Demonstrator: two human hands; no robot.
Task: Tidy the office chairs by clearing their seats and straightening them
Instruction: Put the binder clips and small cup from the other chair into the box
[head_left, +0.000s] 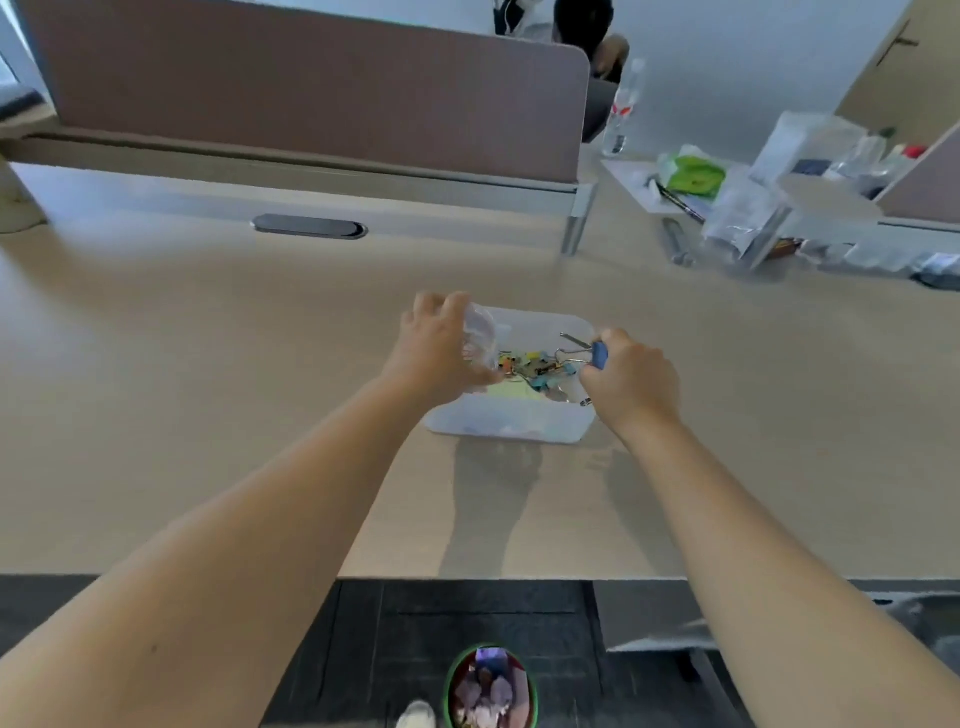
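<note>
1. A clear plastic box (511, 421) sits on the beige desk (208, 389), a little right of the middle and well back from the desk's near edge.
2. Inside the box lies a heap of coloured binder clips (530, 366); their exact number cannot be made out.
3. The left hand (441, 348) grips the box's left wall, fingers curled over the rim and the thumb on the near side.
4. The right hand (631, 382) hovers at the box's right rim, with thumb and fingers pinched together on a blue binder clip (600, 354) whose wire handles point into the box.
5. Bare desk surface spreads wide to the left of the box and in front of it, between both forearms and the near edge.
6. Behind, a brown partition (311, 88) runs along the desk's far edge, with a dark cable slot (310, 226) just before it.
7. To the far right, well apart from the box, lie clear bags and containers (810, 171), a green packet (696, 174), a pen (680, 200) and a water bottle (623, 109).
8. No office chair seat can be told in this view; below the desk edge is dark floor (467, 613).
</note>
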